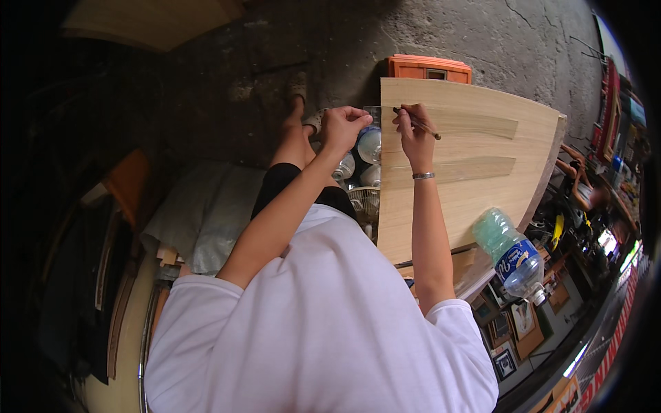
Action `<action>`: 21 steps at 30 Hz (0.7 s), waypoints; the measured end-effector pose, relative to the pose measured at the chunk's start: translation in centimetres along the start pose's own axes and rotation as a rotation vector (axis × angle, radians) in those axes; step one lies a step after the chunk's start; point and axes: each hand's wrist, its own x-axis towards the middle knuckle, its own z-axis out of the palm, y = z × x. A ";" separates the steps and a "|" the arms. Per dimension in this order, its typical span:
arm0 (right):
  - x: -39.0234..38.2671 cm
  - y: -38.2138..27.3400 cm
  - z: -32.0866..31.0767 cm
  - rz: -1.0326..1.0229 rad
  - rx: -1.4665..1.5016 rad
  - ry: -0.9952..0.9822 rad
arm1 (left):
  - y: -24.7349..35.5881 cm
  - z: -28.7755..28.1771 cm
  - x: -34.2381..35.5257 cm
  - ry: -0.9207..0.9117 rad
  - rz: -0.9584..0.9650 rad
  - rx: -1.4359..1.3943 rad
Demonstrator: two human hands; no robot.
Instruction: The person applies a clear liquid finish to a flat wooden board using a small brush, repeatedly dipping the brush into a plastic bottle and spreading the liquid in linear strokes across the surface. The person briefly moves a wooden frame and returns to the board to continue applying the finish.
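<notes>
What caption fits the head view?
Right hand brushes a wood panel; left hand holds a jar.

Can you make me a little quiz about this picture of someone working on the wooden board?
1. True or false: the right hand holds a thin brush over the wooden board.
2. What lies on the board's near corner? A) plastic bottle B) hammer C) cup
3. What does the left hand hold at the board's left edge?

Key: 1. true. 2. A, the plastic bottle. 3. A small clear container.
</notes>
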 end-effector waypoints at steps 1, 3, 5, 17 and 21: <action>0.1 -0.2 0.0 -0.043 -0.035 -0.027 | 0.1 0.4 0.0 0.011 -0.007 -0.001; 0.3 -0.5 0.0 -0.126 -0.097 -0.078 | 0.1 1.0 0.0 0.043 -0.011 0.024; 0.8 -0.8 -0.1 -0.168 -0.220 -0.125 | 0.1 1.5 -0.1 0.078 0.031 0.060; 1.5 -2.0 -0.2 -0.201 -0.364 -0.204 | -0.8 1.5 0.7 0.001 0.016 0.005; 1.8 -1.6 -0.1 -0.171 -0.292 -0.228 | -1.1 1.6 1.0 -0.036 -0.017 -0.023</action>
